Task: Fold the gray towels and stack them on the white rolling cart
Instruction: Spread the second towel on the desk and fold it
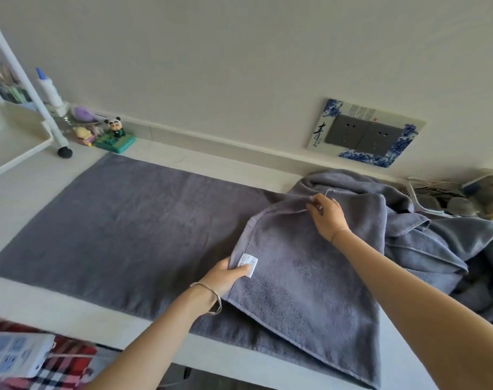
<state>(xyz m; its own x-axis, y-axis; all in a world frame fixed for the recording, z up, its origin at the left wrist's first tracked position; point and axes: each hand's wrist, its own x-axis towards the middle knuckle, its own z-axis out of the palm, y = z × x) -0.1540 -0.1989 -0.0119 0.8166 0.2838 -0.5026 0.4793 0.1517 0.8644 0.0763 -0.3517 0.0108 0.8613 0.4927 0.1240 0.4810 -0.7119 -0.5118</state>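
1. At the far left we see the white rolling cart point(20, 142), its bottom tray bare where it shows. It stands on the counter point(42, 302) with a panda figure point(115, 126) just beside its wheel.
2. To the right of the cart, the gray towel point(127, 220) lies flat on the counter. Its long axis runs left to right, and its free left end is the end nearest the cart.
3. The left hand point(228, 274) pinches the near corner of the raised right end, thumb on top beside the white label point(249, 264). That end is lifted and turned over the flat part.
4. The right hand point(324, 212) is farther from us and further right. Its fingertips are pressed together on the far hem of the same flap.
5. We judge that the hemmed short edge spans between the two hands, so the coming move is to carry it leftward along the long axis. The flat half lies to the left of both hands, and the left hand is nearer to it. The far corner therefore has more ground to cover if the edges are to meet squarely.
6. At the right, a pile of gray towels point(436, 243) sits crumpled, touching the flap. A wall socket plate point(363, 135) is on the wall behind it.
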